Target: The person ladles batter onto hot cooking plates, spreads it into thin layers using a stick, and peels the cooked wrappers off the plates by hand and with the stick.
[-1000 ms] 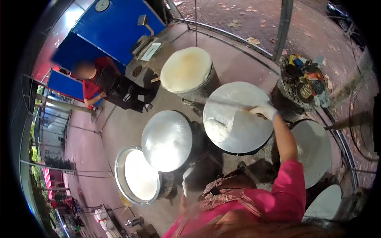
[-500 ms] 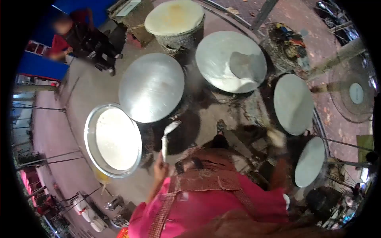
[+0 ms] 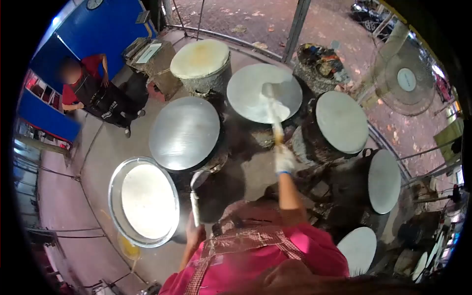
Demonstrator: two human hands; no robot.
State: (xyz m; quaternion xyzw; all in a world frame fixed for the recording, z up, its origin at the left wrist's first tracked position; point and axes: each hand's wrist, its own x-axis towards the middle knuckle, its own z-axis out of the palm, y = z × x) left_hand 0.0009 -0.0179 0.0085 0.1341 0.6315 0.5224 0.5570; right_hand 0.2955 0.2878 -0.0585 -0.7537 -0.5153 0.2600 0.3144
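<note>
On the left, my left hand (image 3: 195,231) is closed around the pale handle of a ladle (image 3: 194,196), whose round bowl points up and away. Near it stands a wide metal basin (image 3: 113,206) of creamy white batter (image 3: 149,201). My right hand (image 3: 284,162), in a white glove, grips what looks like a long-handled spatula (image 3: 277,130), blurred by motion. Its far end reaches over a large round griddle (image 3: 243,93) coated with a thin white layer. Part of that layer is bunched near the spatula, beside a greyer patch. A shiny round griddle (image 3: 184,132) sits between basin and coated griddle.
More round griddle tops (image 3: 341,122) stand along the right. A drum with a pale top (image 3: 200,59) is at the back, near a bin of scraps (image 3: 320,69). A large fan (image 3: 406,79) stands back right. A person in an apron (image 3: 93,93) stands back left.
My right hand has moved from the lower right up and left to the coated griddle, bringing the spatula onto it. My view has tilted up; my left hand still holds the ladle.
</note>
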